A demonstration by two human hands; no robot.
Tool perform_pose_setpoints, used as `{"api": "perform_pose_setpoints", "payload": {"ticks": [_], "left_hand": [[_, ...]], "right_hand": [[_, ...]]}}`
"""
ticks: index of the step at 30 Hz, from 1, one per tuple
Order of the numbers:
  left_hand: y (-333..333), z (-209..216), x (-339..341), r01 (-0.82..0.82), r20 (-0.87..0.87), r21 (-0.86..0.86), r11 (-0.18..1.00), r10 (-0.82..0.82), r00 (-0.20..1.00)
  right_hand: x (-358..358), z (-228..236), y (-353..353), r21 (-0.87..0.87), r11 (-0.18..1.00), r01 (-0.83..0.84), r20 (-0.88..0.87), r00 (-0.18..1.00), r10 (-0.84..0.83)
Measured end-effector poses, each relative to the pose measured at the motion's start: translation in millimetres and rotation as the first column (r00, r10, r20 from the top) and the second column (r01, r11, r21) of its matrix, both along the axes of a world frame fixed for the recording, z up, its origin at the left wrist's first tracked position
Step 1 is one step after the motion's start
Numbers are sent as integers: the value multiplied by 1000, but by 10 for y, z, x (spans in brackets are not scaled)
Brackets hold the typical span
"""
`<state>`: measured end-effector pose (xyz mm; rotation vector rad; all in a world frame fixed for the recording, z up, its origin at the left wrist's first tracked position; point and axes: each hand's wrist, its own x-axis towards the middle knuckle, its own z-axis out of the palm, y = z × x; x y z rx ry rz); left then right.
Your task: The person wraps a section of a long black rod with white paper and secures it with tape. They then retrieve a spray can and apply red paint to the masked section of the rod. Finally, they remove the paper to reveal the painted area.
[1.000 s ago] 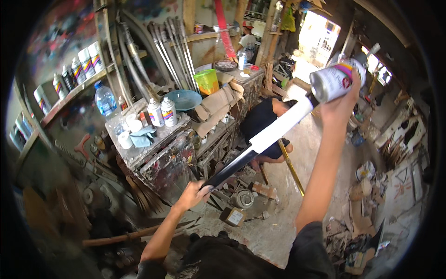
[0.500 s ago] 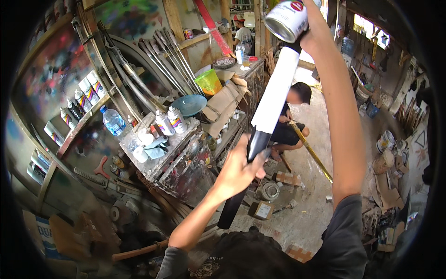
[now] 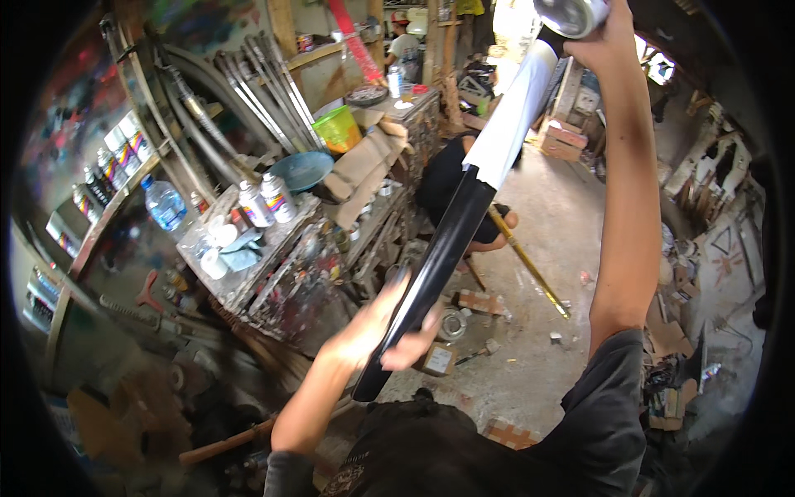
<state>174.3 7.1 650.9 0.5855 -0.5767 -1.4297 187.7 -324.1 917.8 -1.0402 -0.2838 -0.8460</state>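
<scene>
One pole [image 3: 440, 248] is slanting up between the person's two hands, its black lower end poking out below the left fingers. White wrap [image 3: 509, 120] is covering its upper stretch, between the left fingers and the right, and finishing in an uneven edge. Down on the black part, the left hand [image 3: 370, 325] is blurring, its fingers bending around the pole, thumb on one side and fingertips on the other; how firmly they're pressing, I cannot tell. Up high, the right hand [image 3: 609, 37] is clasping a can [image 3: 571, 18], its fingers partly cut off from view. Whether they're also catching the pole's top end, I can't make out.

To the right of the left fingers, a jar [image 3: 453, 325] and a box [image 3: 439, 359] are sitting on the floor. Beyond the pole, a co-worker [image 3: 440, 178] is crouching beside a gold rod [image 3: 530, 267]. Up and left of the left fingers, a bench [image 3: 273, 269] is bearing two spray cans [image 3: 255, 205] and a blue bowl [image 3: 302, 174]. Farther left, a bottle [image 3: 166, 207] is standing near a shelf [image 3: 99, 228] lined with more spray cans.
</scene>
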Motion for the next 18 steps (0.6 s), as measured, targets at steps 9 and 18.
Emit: {"api": "perform_pose_setpoints", "payload": {"ticks": [9,18], "left_hand": [[60,-959,-389,468,-188,-311,827,-537,822],[-1687,-507,-1109,739,-68,-344,579,-800,596]], "right_hand": [[-1500,3,-835,3,946,-323,243,918,313],[-3299,-530,-895,-81,992,-97,240,964,114]]}}
